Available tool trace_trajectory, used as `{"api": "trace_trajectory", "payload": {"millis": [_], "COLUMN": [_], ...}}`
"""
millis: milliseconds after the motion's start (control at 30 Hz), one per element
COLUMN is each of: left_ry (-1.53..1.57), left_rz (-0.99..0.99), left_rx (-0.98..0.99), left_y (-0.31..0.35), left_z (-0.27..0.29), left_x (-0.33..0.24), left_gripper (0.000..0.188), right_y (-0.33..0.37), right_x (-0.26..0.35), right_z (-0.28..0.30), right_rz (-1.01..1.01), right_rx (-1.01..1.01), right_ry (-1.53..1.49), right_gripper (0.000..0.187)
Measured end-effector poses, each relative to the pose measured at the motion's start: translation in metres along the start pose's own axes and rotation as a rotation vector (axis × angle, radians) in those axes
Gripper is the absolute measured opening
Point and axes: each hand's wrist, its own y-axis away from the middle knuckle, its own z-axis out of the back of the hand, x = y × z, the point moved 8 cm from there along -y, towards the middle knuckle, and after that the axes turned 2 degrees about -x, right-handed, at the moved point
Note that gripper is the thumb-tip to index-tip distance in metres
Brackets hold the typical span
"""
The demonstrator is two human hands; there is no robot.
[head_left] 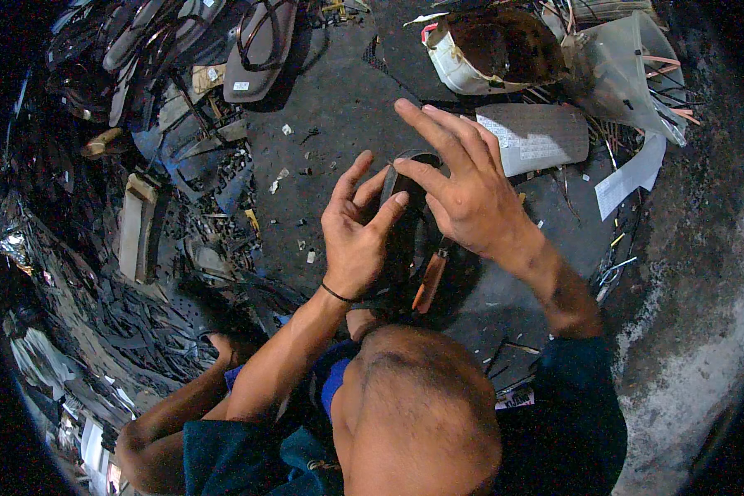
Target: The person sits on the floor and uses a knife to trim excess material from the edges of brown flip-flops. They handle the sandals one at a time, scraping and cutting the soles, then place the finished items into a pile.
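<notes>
My left hand (357, 236), with a thin black band at the wrist, curls its fingers and thumb around the near edge of a dark, curved strap-like piece (392, 188). What this piece belongs to is partly hidden by my hands. On its other side is my right hand (476, 192), its fingers stretched out and apart. The right thumb tip touches or nearly touches the top of the dark piece. Just below, a tool with an orange-brown handle (431, 281) stands between my hands and my knee, its working end mostly hidden.
Dark sandals (259, 58) are piled at the upper left. A cut-open white container (459, 62), a clear plastic bag (624, 78) holding thin strips, and a printed sheet (529, 136) lie upper right. A worn block (138, 227) sits left among heaped dark scraps (99, 306).
</notes>
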Motion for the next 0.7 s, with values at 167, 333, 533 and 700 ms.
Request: {"api": "trace_trajectory", "payload": {"millis": [167,333,533,700], "left_ry": [-0.031,-0.146,-0.208,-0.327], "left_rz": [-0.005,0.014,-0.088,-0.241], "left_rx": [-0.001,-0.02,-0.053,0.001], "left_y": [0.0,-0.002,-0.014,-0.023], "left_z": [0.001,0.002,0.023,0.014], "left_x": [-0.001,-0.01,-0.029,-0.073], "left_gripper": [0.065,0.064,0.06,0.066], "right_y": [0.0,0.002,0.059,0.156], "right_x": [0.001,-0.007,-0.087,-0.141], "right_z": [-0.001,0.004,0.018,-0.01], "right_rz": [-0.013,-0.071,-0.5,-0.783], "right_rx": [-0.011,-0.039,-0.328,-0.33], "right_ry": [-0.009,-0.11,-0.171,0.018], "right_gripper": [0.034,0.032,0.034,0.049]}}
